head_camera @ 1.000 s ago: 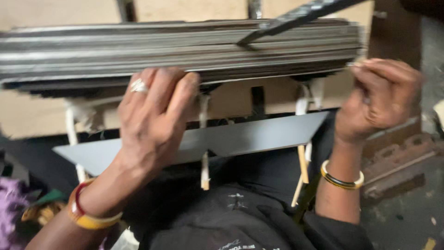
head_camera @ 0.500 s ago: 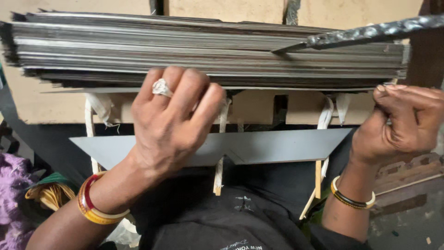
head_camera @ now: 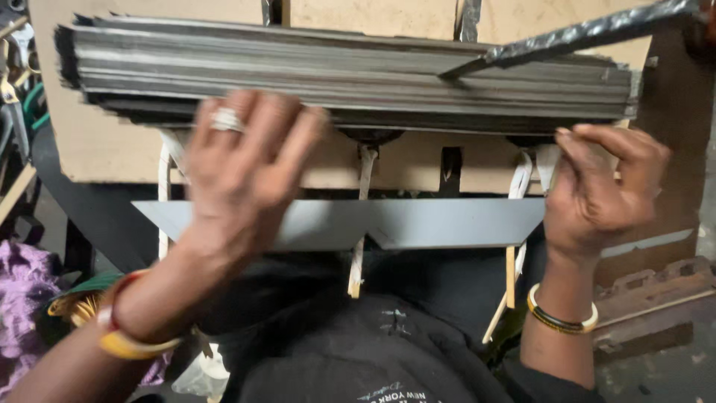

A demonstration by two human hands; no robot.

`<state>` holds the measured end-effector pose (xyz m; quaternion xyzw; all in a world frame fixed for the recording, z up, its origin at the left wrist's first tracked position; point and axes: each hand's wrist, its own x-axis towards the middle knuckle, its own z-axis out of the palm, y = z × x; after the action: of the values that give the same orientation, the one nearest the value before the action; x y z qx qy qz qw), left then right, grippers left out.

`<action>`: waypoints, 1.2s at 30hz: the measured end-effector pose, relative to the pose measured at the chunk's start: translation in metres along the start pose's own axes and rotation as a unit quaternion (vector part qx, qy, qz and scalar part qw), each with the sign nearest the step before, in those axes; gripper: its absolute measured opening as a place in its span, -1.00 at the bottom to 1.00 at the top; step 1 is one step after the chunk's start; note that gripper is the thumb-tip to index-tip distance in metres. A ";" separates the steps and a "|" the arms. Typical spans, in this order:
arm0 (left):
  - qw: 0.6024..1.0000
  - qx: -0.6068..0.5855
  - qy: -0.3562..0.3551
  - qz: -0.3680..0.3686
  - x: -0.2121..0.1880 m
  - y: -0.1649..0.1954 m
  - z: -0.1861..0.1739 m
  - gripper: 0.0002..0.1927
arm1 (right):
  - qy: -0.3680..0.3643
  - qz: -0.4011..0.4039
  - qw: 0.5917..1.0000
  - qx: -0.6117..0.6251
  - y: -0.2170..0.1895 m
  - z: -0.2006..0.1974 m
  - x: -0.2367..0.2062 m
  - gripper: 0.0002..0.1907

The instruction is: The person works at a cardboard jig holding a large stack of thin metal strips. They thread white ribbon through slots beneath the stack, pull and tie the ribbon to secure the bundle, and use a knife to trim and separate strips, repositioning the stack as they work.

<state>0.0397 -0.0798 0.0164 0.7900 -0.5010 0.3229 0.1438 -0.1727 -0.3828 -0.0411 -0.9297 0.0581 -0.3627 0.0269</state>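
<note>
Thick stack of grey flat sheets (head_camera: 350, 78), long axis left to right, my left hand (head_camera: 239, 168) spread open against its underside, my right hand (head_camera: 597, 194) pinching its right lower edge, grey angled panel (head_camera: 447, 222) below.

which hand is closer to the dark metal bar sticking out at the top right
Right. The right hand sits at the sheet stack's right end, just below the dark metal bar; the left hand is farther left, under the stack.

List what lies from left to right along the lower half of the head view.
Purple cloth → yellow and red bangles → left hand → hanging wooden strip → thin stick → right hand → wooden blocks.
</note>
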 end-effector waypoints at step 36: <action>0.992 0.040 -0.110 -0.041 -0.052 -0.037 -0.021 -0.89 | -0.115 -0.026 0.992 -0.053 -0.062 -0.018 0.051 -0.86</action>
<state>0.0492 -0.0151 0.0022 0.8456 -0.4677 0.2481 0.0689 -0.1425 -0.3284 0.0121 -0.9667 0.0496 -0.2500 -0.0249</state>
